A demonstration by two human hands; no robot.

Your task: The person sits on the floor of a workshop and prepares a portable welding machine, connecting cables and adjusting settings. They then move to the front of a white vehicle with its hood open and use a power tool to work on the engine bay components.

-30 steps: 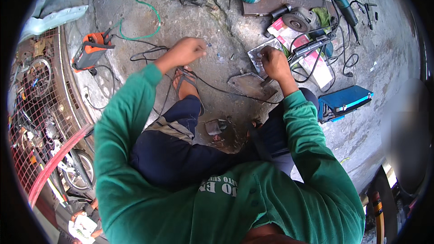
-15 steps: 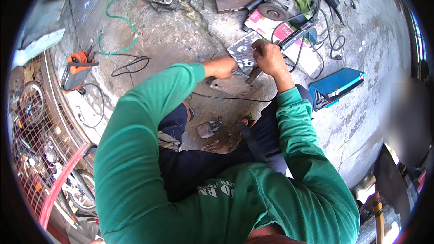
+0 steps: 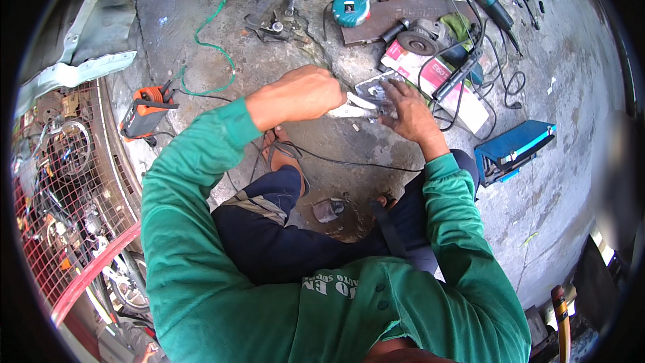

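My left hand (image 3: 310, 96) is closed in a fist, raised above the ground in front of my left foot. From it, toward the right, sticks a silvery hand tool with two curved arms, like locking pliers (image 3: 359, 106). My right hand (image 3: 411, 115) has its fingers spread and its thumb reaching toward the tool's far end. The fingertips lie over the edge of a shiny, scuffed metal plate (image 3: 369, 86). What the tool's tip touches is hidden near the right thumb.
Right of my hands lie a pink and white box (image 3: 474, 111), a black welding-type holder (image 3: 458, 78) and an angle grinder (image 3: 418, 42). A teal tape measure (image 3: 351, 9) is behind. An orange-black machine (image 3: 144, 113) stands left, a blue toolbox (image 3: 514, 150) right. A black cable (image 3: 356, 161) crosses before me.
My left hand has drawn back left and turned, with the silvery plier-like tool now showing from it. My right hand has opened from its grip. The whole view has shifted slightly.
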